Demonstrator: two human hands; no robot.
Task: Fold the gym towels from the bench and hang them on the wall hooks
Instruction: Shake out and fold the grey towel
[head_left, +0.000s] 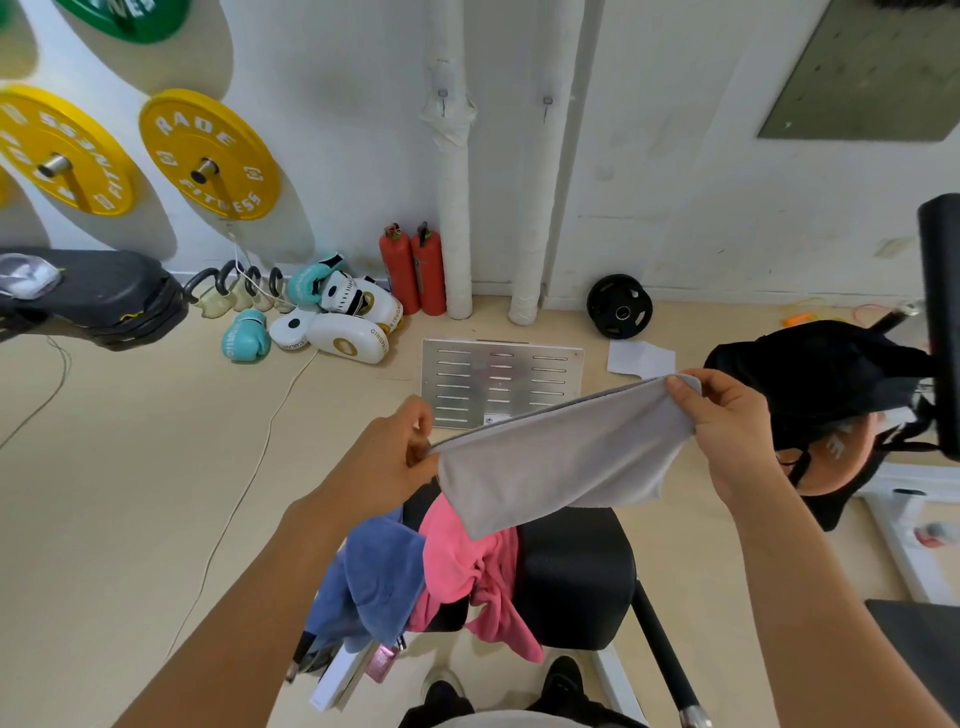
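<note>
the black bench (571, 571) sits right below, closest of all, its padded end pointing toward the wall. going left to right across it: a blue towel (379, 577) hangs crumpled over the bench's left edge, and a pink towel (467, 561) lies bunched just beside it on the pad, one tail trailing off the front. above the bench a grey towel (561, 457) is stretched out in the air, doubled over along its top edge. the left hand (395, 452) pinches its left corner between curled fingers and thumb; the right hand (727, 415) grips the right corner, fingers wrapped over the cloth, held a little higher than the left. beyond the bench, on the white wall, two small hooks (443, 101) sit bare on either side of a wrapped pipe (453, 197). red extinguishers (413, 270) stand at the wall's foot, left of that pipe.
</note>
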